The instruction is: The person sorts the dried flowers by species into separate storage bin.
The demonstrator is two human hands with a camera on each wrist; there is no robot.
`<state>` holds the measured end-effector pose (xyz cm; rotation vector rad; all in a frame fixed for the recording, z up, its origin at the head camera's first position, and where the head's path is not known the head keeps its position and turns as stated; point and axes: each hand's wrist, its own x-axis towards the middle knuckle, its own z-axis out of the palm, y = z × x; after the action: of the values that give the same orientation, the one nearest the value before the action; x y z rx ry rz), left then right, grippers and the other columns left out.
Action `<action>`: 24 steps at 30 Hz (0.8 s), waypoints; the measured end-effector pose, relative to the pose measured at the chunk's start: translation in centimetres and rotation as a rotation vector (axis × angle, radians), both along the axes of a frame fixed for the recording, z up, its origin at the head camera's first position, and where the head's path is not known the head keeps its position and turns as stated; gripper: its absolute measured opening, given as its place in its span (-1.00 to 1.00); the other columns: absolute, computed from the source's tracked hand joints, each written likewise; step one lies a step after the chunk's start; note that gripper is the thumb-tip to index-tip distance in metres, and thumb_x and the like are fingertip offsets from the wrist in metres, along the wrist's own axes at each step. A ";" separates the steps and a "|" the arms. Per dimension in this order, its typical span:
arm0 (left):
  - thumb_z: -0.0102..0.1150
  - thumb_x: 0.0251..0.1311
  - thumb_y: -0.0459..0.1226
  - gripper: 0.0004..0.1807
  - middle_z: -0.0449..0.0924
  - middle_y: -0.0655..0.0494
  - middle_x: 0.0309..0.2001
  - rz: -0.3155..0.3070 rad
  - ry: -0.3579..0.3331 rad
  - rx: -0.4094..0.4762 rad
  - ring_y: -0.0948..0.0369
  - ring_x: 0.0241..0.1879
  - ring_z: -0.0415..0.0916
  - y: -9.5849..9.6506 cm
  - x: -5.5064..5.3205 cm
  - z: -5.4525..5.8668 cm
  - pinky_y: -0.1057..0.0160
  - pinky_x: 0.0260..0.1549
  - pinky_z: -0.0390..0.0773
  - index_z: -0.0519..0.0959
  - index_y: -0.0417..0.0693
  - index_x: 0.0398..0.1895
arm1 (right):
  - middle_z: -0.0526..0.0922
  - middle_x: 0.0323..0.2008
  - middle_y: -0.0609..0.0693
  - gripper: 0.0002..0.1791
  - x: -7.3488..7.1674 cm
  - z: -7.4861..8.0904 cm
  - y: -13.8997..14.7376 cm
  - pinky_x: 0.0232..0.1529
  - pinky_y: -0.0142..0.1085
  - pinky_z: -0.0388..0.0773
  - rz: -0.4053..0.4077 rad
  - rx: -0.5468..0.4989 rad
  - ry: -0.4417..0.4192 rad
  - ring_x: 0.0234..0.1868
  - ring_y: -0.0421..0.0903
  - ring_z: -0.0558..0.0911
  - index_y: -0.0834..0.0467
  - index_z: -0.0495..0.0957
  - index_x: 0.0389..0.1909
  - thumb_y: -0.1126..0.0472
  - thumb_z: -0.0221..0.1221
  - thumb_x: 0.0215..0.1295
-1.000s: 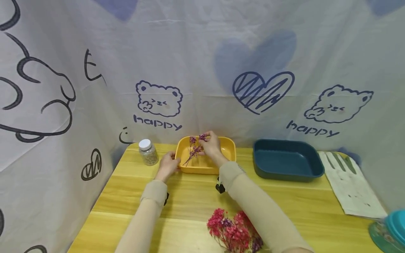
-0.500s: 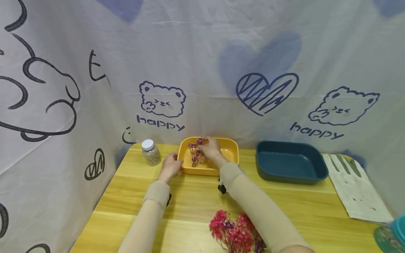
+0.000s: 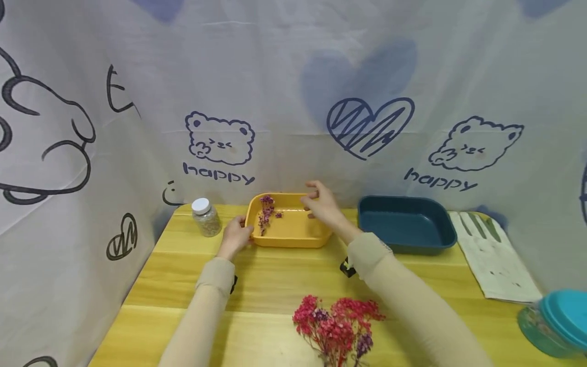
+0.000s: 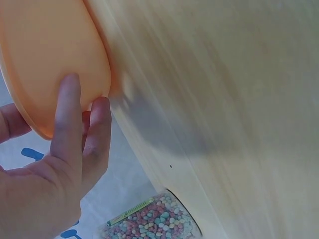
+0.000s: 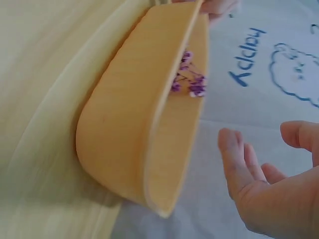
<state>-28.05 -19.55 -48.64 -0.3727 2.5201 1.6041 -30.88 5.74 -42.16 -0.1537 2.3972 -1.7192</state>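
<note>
A yellow rectangular tray sits at the back of the table. My left hand holds its left end; in the left wrist view, fingers lie along the outer wall and the thumb is on the other side. Inside the tray, along its left end, lies a purple dried flower sprig, with a small loose bit beside it. My right hand hovers over the tray's right end with spread, loosely bent fingers and nothing between them. The right wrist view shows this hand apart from the tray wall.
Pink and purple dried flowers lie at the front. A white-capped jar of small pebbles stands left of the tray. To the right are a dark blue tray, a white glove-like cloth and a teal-lidded jar.
My right hand has let go of the purple sprig, which now lies at the tray's left end. That hand has drawn away to the right. The left hand stays on the tray.
</note>
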 end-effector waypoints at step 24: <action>-0.11 0.54 -0.34 -0.40 0.39 -0.40 0.42 -0.018 -0.020 0.007 -0.23 0.30 0.54 -0.1 0.1 0.0 0.06 0.13 0.77 0.21 -0.37 0.58 | 0.53 0.25 0.18 -0.24 14.3 -0.5 9.8 -0.04 -0.17 0.69 0.126 0.247 0.161 0.10 0.03 0.64 0.04 0.13 0.62 0.12 0.23 0.53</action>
<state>-27.95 -19.68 -48.66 -0.3622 2.4957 1.5937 -16.57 15.50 -42.63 -0.4111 2.6272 -1.3914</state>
